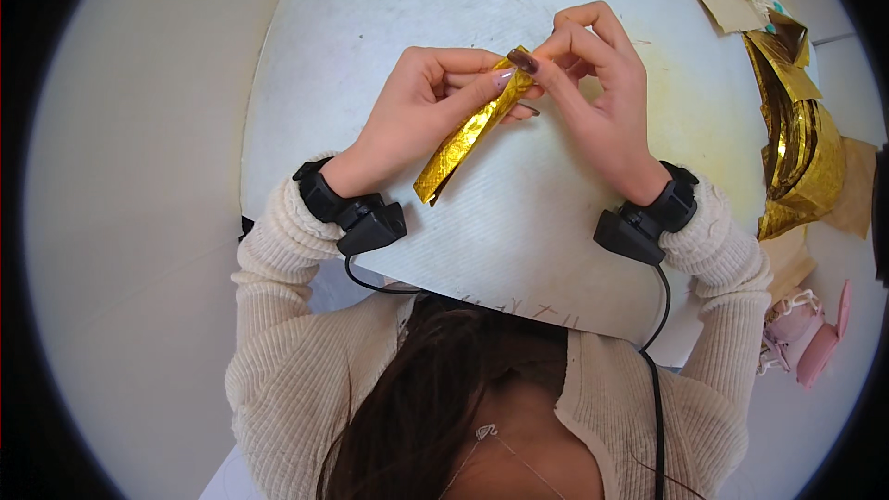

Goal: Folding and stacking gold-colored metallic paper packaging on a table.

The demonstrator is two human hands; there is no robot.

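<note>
1. Cream sleeves (278, 315) enter low; both hands meet above the white bench (519, 250).
2. Gold foil strip (468, 134): long axis runs lower-left to upper-right.
3. Left hand (417, 106) and right hand (602, 97) fingers pinch its upper end; lower end hangs free.

Foil pile (801, 143) crowding right side

A long, narrow strip of shiny gold foil paper (468, 134), folded lengthwise and creased, slants from its far upper end to a lower near-left end. Its far end is pinched between fingertips; the rest hangs free above the white round board (519, 241).
</note>
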